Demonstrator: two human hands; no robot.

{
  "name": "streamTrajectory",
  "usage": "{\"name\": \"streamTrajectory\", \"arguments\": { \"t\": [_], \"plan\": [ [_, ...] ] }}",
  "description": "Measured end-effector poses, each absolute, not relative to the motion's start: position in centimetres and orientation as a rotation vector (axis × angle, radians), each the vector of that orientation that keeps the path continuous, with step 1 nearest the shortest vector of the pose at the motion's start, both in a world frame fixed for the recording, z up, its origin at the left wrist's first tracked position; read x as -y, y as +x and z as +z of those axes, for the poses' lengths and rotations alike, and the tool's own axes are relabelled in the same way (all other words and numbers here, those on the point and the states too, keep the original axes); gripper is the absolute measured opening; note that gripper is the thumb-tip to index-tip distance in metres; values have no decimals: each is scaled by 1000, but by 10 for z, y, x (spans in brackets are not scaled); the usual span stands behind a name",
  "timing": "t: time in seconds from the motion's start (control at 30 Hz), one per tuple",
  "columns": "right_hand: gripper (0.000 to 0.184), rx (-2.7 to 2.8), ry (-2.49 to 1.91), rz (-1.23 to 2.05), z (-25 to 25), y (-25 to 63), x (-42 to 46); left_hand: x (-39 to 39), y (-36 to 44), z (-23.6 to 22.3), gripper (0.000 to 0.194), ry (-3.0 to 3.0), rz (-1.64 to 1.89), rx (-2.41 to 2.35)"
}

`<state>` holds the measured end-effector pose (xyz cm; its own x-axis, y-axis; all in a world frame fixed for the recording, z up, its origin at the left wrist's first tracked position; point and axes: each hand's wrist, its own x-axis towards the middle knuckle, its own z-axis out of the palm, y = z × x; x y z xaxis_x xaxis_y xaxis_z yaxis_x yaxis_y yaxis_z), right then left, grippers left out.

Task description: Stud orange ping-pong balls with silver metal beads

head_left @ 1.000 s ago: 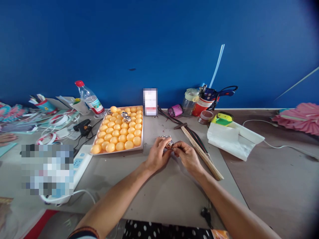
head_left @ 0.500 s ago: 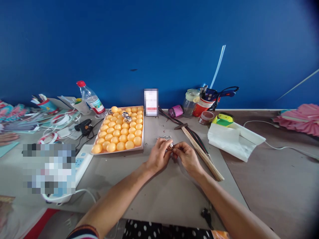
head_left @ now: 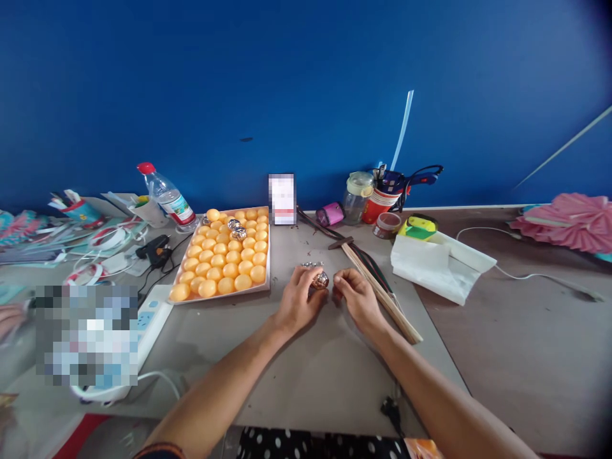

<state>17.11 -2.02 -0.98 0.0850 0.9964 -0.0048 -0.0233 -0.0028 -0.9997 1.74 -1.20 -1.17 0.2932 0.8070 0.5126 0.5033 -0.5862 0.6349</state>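
My left hand (head_left: 300,294) has its fingers closed round a shiny silver-covered ball (head_left: 321,280) above the middle of the table. Just right of the ball, apart from it, is my right hand (head_left: 356,296), thumb and fingertips pinched together. Whatever lies in that pinch is too small to make out. Small silver pieces (head_left: 313,263) show on the table behind my left hand. To the left stands a shallow box (head_left: 266,255) filled with rows of orange balls (head_left: 232,270). A few silver-covered balls (head_left: 238,233) rest on top of them.
Wooden sticks (head_left: 382,293) lie right of my hands. Behind are a screen (head_left: 283,197), a purple roll (head_left: 329,214), a jar (head_left: 357,197) and a red cup (head_left: 377,205). A bottle (head_left: 174,204), glue gun (head_left: 153,250) and power strip (head_left: 153,319) stand left, with another person's hand (head_left: 10,319).
My right hand has drawn away from the silver-covered ball, leaving a gap. My left hand still holds it. The other person's hand has moved down, and the view has shifted slightly.
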Motion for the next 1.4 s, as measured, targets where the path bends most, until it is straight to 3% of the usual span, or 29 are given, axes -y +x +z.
{"name": "streamTrajectory", "arguments": {
  "t": [0.13,0.3,0.8,0.97,1.2,1.4],
  "plan": [
    [15,1546,-1336,736,-16,177,18,7,15,-9,36,2141,1289,-1245],
    [15,2143,-1338,452,-17,167,27,6,15,-6,36,2094,1320,-1265],
    [8,2277,-1353,376,-12,156,32,6,15,-9,34,2133,1304,-1249],
    [10,2158,-1354,454,-15,159,29,6,15,-10,34,2128,1302,-1256],
    [7,1415,-1395,825,-14,175,19,4,14,-16,32,2057,1276,-1252],
    [25,953,-1201,1333,-9,175,16,4,14,-15,33,2091,1264,-1213]
  ]
}}
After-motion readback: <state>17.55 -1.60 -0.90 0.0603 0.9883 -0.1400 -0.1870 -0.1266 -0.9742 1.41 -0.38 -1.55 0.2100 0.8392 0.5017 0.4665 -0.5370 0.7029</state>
